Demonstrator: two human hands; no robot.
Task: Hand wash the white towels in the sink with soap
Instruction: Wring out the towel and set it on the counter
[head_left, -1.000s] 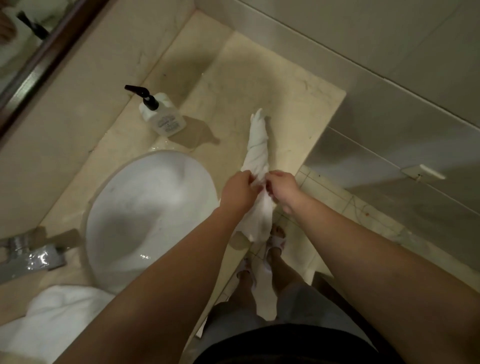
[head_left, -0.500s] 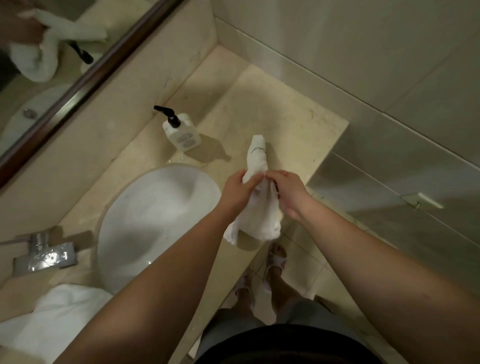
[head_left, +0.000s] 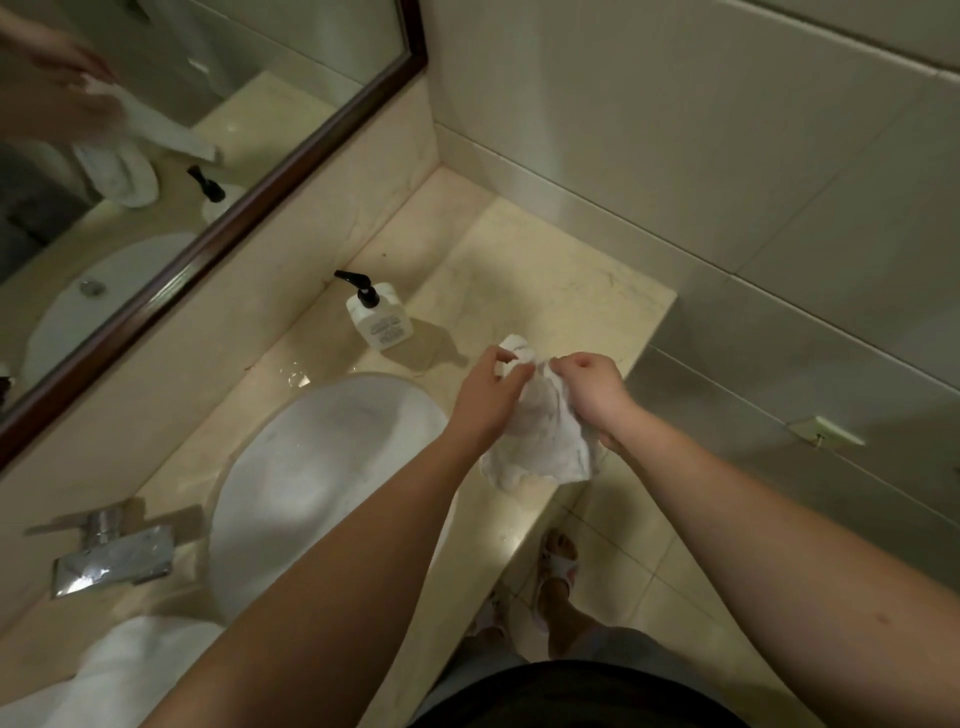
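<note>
Gripping the small white towel (head_left: 540, 436) with both hands, you've got it bunched over the counter (head_left: 545, 270), right of the sink (head_left: 311, 457). Your left hand (head_left: 485, 400) pinches its upper end, your right hand (head_left: 595, 397) curls round the cloth. The soap bottle (head_left: 378, 317) stands just behind; another towel (head_left: 104, 675) lies beside the tap (head_left: 111, 556).
</note>
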